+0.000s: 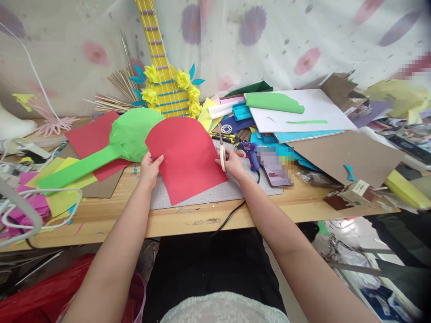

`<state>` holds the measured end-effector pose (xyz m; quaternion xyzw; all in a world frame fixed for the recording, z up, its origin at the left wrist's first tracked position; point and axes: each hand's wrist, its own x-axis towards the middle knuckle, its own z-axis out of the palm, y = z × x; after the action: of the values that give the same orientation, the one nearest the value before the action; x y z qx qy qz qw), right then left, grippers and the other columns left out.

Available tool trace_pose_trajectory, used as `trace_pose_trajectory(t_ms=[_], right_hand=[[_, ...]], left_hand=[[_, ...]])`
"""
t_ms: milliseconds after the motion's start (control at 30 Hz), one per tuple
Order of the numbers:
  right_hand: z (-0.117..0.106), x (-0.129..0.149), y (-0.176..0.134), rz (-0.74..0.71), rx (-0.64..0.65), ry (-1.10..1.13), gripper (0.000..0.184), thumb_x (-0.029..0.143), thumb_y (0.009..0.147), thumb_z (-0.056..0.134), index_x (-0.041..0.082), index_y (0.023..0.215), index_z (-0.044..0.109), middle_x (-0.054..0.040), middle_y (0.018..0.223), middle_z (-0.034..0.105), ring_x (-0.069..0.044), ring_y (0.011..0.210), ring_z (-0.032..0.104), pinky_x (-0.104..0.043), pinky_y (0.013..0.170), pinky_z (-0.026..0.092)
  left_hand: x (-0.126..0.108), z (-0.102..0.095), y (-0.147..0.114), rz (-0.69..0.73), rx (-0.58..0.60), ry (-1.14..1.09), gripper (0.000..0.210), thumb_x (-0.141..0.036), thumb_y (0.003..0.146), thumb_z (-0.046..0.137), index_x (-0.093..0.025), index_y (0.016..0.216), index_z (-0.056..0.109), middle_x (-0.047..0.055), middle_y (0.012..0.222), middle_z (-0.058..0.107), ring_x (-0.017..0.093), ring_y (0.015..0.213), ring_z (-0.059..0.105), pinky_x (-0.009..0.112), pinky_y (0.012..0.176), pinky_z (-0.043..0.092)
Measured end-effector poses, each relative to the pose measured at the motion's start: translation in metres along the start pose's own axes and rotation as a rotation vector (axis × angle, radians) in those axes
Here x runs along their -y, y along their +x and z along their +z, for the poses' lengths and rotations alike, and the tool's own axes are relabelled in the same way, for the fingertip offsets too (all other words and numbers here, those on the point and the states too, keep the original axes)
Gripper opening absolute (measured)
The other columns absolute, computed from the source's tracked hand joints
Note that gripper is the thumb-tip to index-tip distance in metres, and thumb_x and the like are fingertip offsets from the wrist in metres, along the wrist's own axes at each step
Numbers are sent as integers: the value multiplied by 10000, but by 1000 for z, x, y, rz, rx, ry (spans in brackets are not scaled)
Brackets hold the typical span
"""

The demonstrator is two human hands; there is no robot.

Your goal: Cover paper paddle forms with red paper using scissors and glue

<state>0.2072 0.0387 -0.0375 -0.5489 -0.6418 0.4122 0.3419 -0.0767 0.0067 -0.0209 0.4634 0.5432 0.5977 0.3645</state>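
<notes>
1. One red sheet (pixel 186 157) was at frame centre, over a mat (pixel 229 190).
2. The left hand (pixel 150 169) pinched its left edge, thumb on top.
3. The right hand (pixel 233 164) gripped scissors (pixel 222 158) by the sheet's right edge, blades upward.
4. A glue gun (pixel 250 154) lay right of centre.
5. A guitar (pixel 170 95) stood upper centre.

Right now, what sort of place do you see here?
It looks like a papercraft workspace: white-handled scissors in the right hand, a blue hot-glue gun and a gray cutting mat suggest this.
</notes>
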Motion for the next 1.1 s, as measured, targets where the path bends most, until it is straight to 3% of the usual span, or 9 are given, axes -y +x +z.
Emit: trace_pose_trajectory(t_ms=[100,233,500,667,800,900,967,1100], right_hand=[[-3,2,-1,-26,-146,-54,371,363,686,620,212,992,475,-30,894,602,-203,854,565,-309,722,433],[-5,6,-5,-67,-62,-128,362,405,754,578,221,1044,462,-47,884,609,-225,879,552,-307,697,432],[-10,14,-10,-51,120,-205,328,412,795,557,229,1053,471,-48,826,605,-225,798,542,-295,666,414],[-12,16,-14,-20,48,-255,281,424,810,539,232,1006,478,-39,758,594,-224,749,552,-283,642,393],[-11,13,-15,-38,20,-252,259,396,818,532,218,1001,487,-67,849,624,-242,838,576,-286,677,401],[-8,11,-15,-18,-120,-300,215,357,785,571,216,935,510,-63,868,632,-243,853,585,-290,694,410],[-6,11,-15,-7,-200,-333,187,334,764,590,215,894,526,-51,847,636,-239,834,595,-291,694,418],[-5,11,-15,-25,-204,-354,196,317,758,598,211,919,560,-52,876,661,-247,857,618,-303,711,442]], left_hand=[[-2,-14,3,-29,-3,-9,389,-321,620,681,-227,958,514,33,1006,689,197,940,662,316,755,554],[-2,-27,12,-15,-156,67,306,-260,629,648,-226,880,477,-15,783,628,142,701,630,264,610,528],[-1,-23,12,-21,-242,125,266,-201,668,619,-221,885,466,-22,763,595,105,625,582,221,573,486],[3,-31,18,-134,-302,128,265,-162,665,590,-219,891,464,-54,672,534,93,552,531,236,606,473],[9,-39,21,-106,-333,216,246,-144,704,566,-214,919,467,-43,703,532,101,600,534,246,662,479],[11,-41,20,39,-374,349,337,-83,667,592,-195,963,476,-17,801,539,123,716,558,268,759,477],[9,-40,18,114,-464,384,421,-30,636,587,-174,1014,467,17,914,532,136,789,563,284,797,477],[2,-40,9,196,-686,448,453,17,652,538,-136,1069,446,110,1153,460,183,973,542,341,895,458]])
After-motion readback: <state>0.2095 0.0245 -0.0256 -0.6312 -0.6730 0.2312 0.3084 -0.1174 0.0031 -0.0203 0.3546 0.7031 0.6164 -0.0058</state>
